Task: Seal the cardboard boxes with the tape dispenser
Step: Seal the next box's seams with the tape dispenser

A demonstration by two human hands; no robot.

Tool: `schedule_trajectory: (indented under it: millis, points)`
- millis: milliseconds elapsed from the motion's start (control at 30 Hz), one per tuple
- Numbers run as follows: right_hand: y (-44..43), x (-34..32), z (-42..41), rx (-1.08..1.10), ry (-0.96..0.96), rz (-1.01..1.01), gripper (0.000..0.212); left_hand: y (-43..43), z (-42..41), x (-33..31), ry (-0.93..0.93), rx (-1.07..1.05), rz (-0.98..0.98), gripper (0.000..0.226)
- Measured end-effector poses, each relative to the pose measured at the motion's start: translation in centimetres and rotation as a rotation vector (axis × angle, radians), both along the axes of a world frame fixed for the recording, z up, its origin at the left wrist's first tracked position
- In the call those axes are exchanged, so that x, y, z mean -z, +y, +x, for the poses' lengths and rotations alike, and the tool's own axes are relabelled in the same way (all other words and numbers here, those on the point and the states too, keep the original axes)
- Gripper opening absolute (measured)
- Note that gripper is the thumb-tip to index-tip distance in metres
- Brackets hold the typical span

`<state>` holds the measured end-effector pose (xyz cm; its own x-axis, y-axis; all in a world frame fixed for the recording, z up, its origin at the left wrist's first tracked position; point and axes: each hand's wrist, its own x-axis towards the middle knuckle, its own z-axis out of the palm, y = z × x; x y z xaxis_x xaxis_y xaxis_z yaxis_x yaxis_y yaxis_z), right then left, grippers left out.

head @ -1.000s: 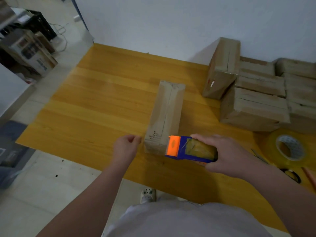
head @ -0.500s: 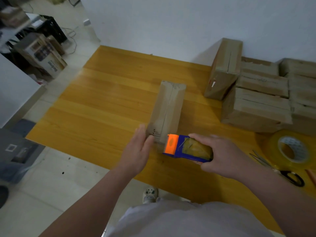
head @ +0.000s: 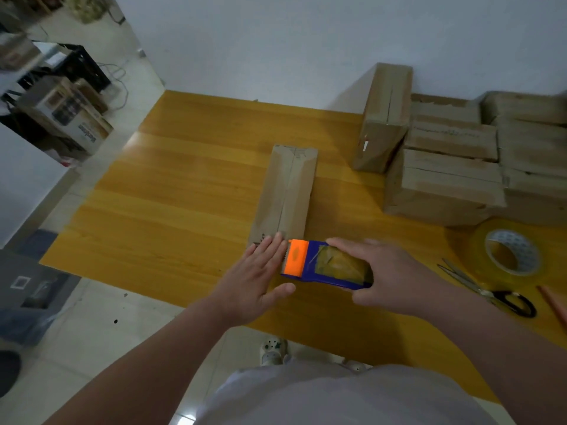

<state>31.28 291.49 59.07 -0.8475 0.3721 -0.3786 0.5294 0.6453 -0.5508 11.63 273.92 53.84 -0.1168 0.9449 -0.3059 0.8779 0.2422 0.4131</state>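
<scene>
Dispenser (head: 325, 265) blue, orange-nosed; box (head: 285, 191) long, brown.

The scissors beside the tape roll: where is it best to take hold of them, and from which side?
Take the scissors by the black handle loops, coming from above on the near side. They lie flat on the table with the loops toward the person and the blades pointing away to the left.

Nothing is legible: print on the white carton on the floor (head: 89, 134), pen marks on the long brown cardboard box (head: 287, 191) and lettering inside the clear tape roll (head: 517, 240) are all too blurred.
</scene>
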Motion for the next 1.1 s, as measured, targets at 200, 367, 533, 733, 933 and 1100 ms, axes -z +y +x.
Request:
schedule_trajectory:
  millis: [200, 367, 533, 733, 933, 1100]
  points:
    - [2.5, -1.3, 3.9, 0.033, -0.046, 0.033, 0.089, -0.1, 0.1, 0.5, 0.126, 0.021, 0.01, 0.092]
    - [2.7, -1.0, 3.1, -0.002, -0.166, 0.083, 0.088, 0.1, 0.4, 0.3, 0.138, 0.017, 0.009, 0.09]
    - [1.9, -0.3, 0.2, -0.024, -0.236, 0.111, 0.085, 0.4, 0.5, 0.2, 0.154, 0.014, -0.025, 0.088]
    - [1.3, -0.3, -2.4, -0.013, -0.206, 0.115, 0.078, 0.5, 0.6, 0.4, 0.167, 0.01, -0.027, 0.09]
    - [2.4, -0.4, -3.8, 0.08, -0.283, -0.057, 0.069, 0.7, 0.7, 0.1, 0.227, 0.026, -0.032, 0.094]
    - [2.6, 0.1, -3.5, 0.144, -0.304, -0.166, 0.064, 0.7, 0.9, -0.1, 0.292, 0.008, -0.012, 0.094]
